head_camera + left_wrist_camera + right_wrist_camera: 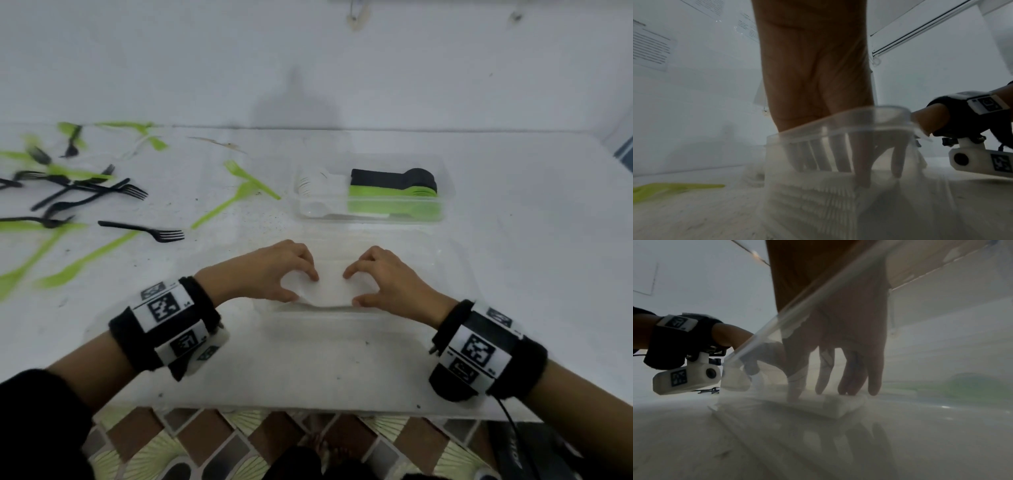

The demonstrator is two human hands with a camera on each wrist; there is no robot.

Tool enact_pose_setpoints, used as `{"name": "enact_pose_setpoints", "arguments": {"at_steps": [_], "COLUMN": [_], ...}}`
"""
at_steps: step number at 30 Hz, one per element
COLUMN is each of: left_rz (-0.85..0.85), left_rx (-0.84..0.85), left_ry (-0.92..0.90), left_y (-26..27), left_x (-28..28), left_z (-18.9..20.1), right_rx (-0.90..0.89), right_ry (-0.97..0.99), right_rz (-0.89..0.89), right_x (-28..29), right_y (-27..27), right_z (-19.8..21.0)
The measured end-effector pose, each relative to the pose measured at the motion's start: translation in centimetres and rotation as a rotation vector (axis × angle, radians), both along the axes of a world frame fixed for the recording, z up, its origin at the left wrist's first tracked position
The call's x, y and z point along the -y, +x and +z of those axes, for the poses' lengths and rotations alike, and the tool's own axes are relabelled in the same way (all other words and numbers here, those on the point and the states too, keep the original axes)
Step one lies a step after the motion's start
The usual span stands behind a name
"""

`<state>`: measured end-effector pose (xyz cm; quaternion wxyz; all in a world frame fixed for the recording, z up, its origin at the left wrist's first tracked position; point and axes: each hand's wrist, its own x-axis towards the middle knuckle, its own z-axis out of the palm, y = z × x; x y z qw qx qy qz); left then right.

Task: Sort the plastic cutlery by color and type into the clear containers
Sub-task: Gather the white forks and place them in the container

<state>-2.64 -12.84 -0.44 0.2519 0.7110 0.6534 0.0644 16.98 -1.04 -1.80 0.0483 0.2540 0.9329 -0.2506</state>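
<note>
**Both hands on the white stack in the near box**

So the white stack (pixel 327 291) of cutlery sits inside the near box (pixel 459 274), the clear one right at the front of the table (pixel 513 240). Can't tell from any view whether these are forks, spoons or knives, it's just a pale block. The left hand (pixel 274 270) has it from the left end and the right hand (pixel 390 277) from the right end, each with fingers curled over the top and thumb on the near edge, so both are clamped on that same stack. In the left wrist view the fingertips (pixel 863 177) reach down past the box rim onto the white stuff, and in the right wrist view the fingertips (pixel 851 391) are sitting on top of the stack (pixel 838 404), seen blurry through the clear wall.

Just behind that is the far box (pixel 442 171), also clear. It holds a black stack (pixel 394 178) at the back, a green stack (pixel 394 204) in front of it, and white pieces (pixel 315 192) at the left end.

Off to the left it's a loose mess: green forks (pixel 246 185) crossed over each other near the far box, a black fork (pixel 144 230) lying on its own, and a bigger pile (pixel 68 185) of black and green pieces further left, pretty blurred.

Both wrists have black bands (pixel 164 329) with printed tags. Patterned floor tiles (pixel 212 442) show below the table edge.
</note>
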Motion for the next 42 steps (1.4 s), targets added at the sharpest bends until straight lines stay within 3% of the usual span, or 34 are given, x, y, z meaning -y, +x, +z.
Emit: {"name": "enact_pose_setpoints", "arguments": {"at_steps": [4,10,19,30,42], "left_rz": [0.119,0.571,0.936,1.124,1.142], "left_rx": [0.062,0.356,0.272,0.192,0.234], "left_ry": [0.088,0.397,0.543,0.591,0.616], "left_y": [0.1,-1.3,-8.7,-20.6,-34.0], "left_x": [1.1,6.1,18.7,32.4,32.9], "left_z": [0.8,2.9,4.0,3.1,1.2], "right_rx": [-0.105,-0.376,-0.533,-0.591,-0.483], "right_ry": [-0.016,-0.107,-0.197,-0.160,-0.077], "right_rz": [0.012,0.075,0.253,0.308,0.216], "right_x": [0.9,4.8,15.1,27.4,29.0], "right_y": [-0.6,-4.7,-16.5,-33.3,-45.9], "right_z": [1.2,3.5,5.3,4.2,2.5]}}
